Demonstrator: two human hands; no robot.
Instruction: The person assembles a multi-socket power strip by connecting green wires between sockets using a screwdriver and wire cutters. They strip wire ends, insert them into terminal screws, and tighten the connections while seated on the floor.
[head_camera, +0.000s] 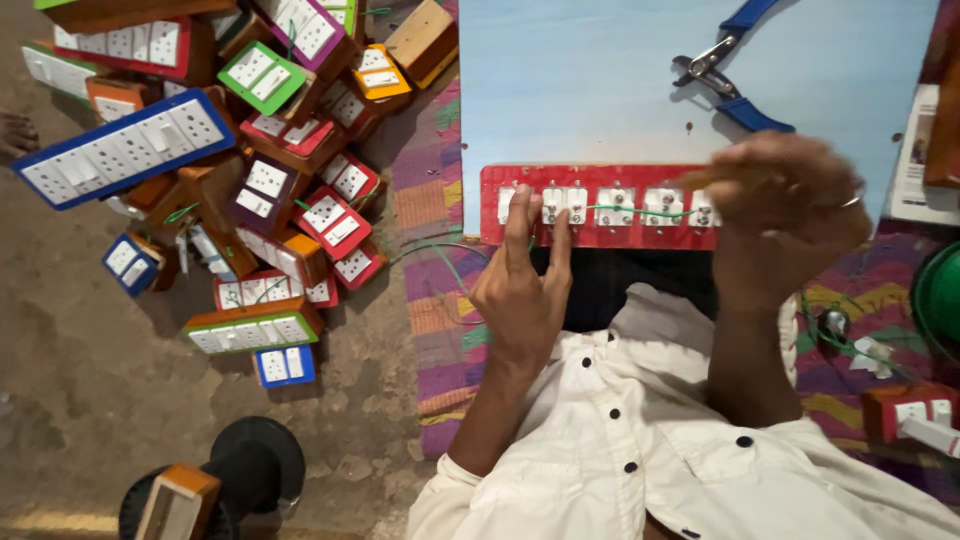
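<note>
Red switch panel under wiring, lying face-down at the near edge of the pale blue board.

Panel carries a row of white switch backs with screw terminals; a green wire runs along them, linking one to the next. Judged step: fastening the wire at the terminals toward the panel's right end. Next move would call for a steady panel and the tool tip seated square on a screw. Left hand: fingers extended and close together, tips pressing the panel's left end flat. Right hand: curled, blurred, pinching a thin tool handle; exact grip cannot be told. Blue-handled pliers lie untouched at the board's far right. Pile of finished switch boxes on the floor, left of the board.
</note>
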